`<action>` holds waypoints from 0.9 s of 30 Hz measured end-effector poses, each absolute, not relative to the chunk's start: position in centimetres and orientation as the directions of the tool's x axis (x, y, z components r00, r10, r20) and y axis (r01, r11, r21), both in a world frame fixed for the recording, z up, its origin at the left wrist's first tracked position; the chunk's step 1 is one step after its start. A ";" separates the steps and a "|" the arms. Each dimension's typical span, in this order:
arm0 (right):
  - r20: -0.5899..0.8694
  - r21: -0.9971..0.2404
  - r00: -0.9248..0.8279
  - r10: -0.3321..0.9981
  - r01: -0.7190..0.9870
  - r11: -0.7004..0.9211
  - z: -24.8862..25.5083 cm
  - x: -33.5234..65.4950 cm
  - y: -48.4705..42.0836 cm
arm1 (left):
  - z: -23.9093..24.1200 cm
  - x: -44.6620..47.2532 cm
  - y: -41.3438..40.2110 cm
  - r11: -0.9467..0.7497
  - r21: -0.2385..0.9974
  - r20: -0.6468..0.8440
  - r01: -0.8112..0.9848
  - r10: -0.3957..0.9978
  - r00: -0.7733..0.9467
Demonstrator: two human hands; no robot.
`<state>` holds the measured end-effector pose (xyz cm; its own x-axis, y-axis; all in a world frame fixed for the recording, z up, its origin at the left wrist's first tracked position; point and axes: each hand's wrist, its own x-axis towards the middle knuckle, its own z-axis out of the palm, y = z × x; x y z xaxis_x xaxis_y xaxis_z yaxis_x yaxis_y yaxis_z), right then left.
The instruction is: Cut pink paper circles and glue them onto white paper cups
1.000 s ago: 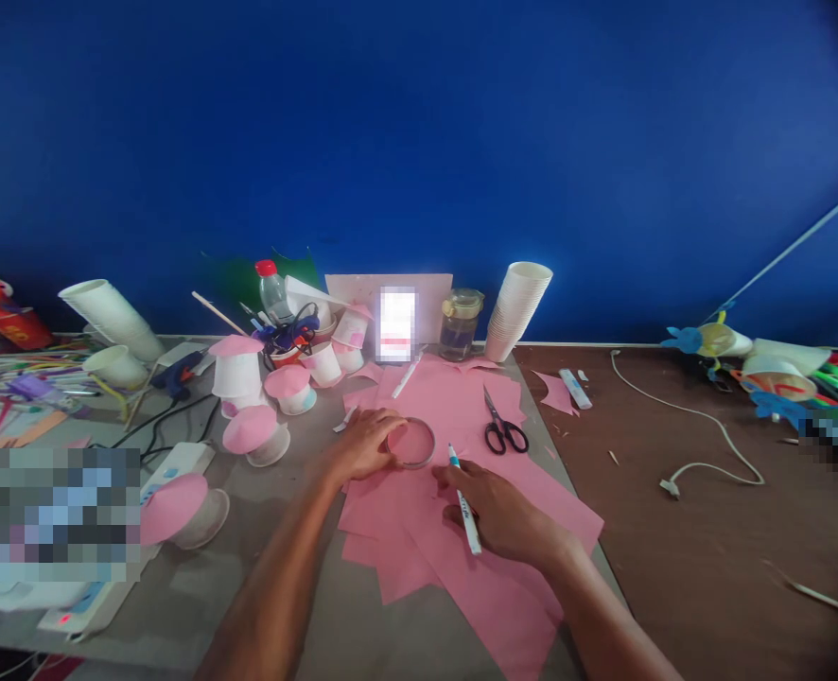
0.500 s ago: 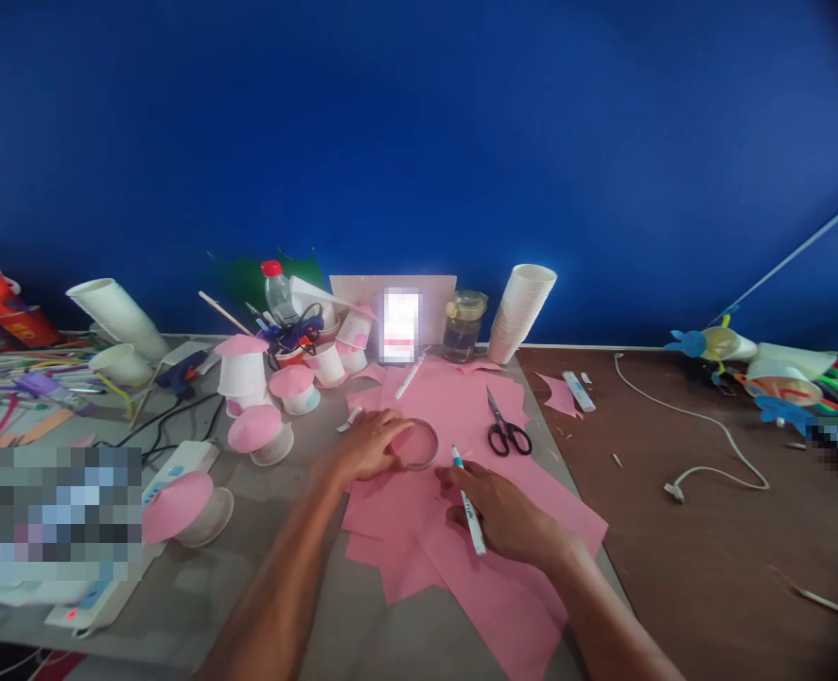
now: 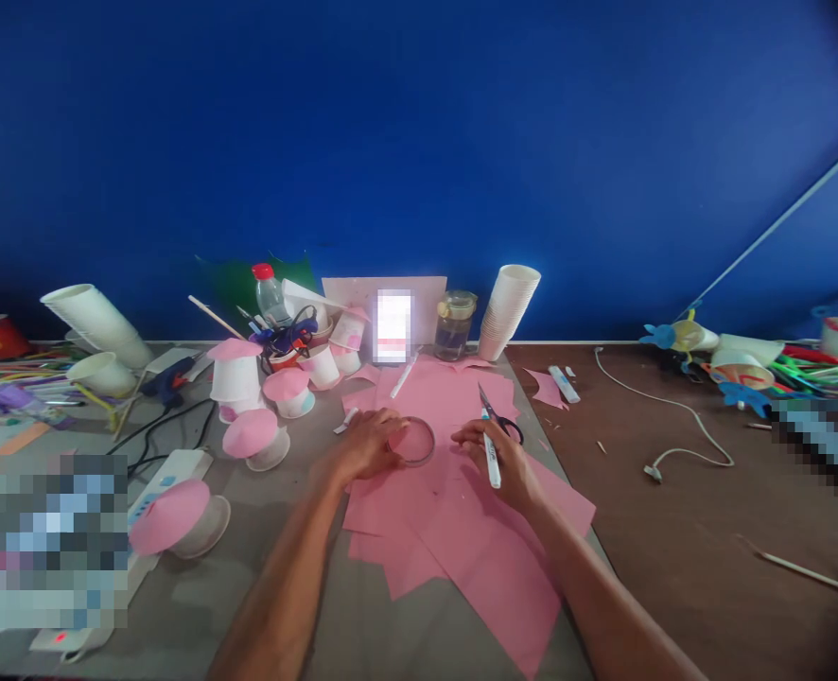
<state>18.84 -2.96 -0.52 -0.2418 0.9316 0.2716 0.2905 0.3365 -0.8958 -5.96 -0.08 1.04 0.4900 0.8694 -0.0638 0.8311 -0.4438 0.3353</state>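
Note:
My left hand (image 3: 369, 446) is closed on the left side of a thin, greyish round ring (image 3: 433, 446), which lies flat on the pink paper (image 3: 454, 530). Pink shows through the ring's middle. To its right, my right hand (image 3: 513, 478) grips a white marker (image 3: 491, 462) with blue print, held a little apart from the ring. Black-handled scissors (image 3: 511, 429) rest on the paper just beyond that hand, which partly hides them.
Paper cups with pink paper tops (image 3: 249, 433) stand to the left, beside a power strip (image 3: 184, 465). At the back are a blurred bright screen (image 3: 393, 326), a glass jar (image 3: 454, 326) and stacked white cups (image 3: 510, 312). A white cable (image 3: 674, 402) lies right.
My right hand has moved up and away with the marker, toward the scissors. My left hand stays at the ring. The whole view has shifted slightly.

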 end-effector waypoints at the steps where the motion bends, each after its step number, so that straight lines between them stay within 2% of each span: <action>1: 0.317 -0.875 -0.244 0.917 0.299 0.382 -0.9 18.8 -2.9 | 1.2 -5.9 -0.1 -0.445 0.336 -0.064 0.830 0.869 0.491; 7: 0.574 -0.596 -0.353 0.739 0.438 0.672 -1.7 17.4 -3.4 | 0.9 -6.0 -0.1 -0.422 0.356 -0.073 0.834 0.877 0.475; 12: 0.628 -0.440 -0.484 0.609 0.425 0.791 -1.9 15.9 -3.8 | 0.2 -6.1 0.3 -0.421 0.364 -0.066 0.831 0.878 0.474; 16: 0.626 -0.433 -0.468 0.624 0.457 0.777 -2.5 15.5 -3.7 | 0.0 -6.1 0.3 -0.428 0.380 -0.048 0.820 0.876 0.480; 21: 0.539 -0.479 -0.489 0.686 0.491 0.727 -3.3 15.7 -3.8 | -0.2 -6.4 0.3 -0.468 0.401 -0.011 0.788 0.857 0.515; 27: 0.544 -0.506 -0.481 0.687 0.465 0.726 -3.4 15.3 -4.0 | -0.8 -6.6 0.6 -0.449 0.402 -0.017 0.798 0.868 0.497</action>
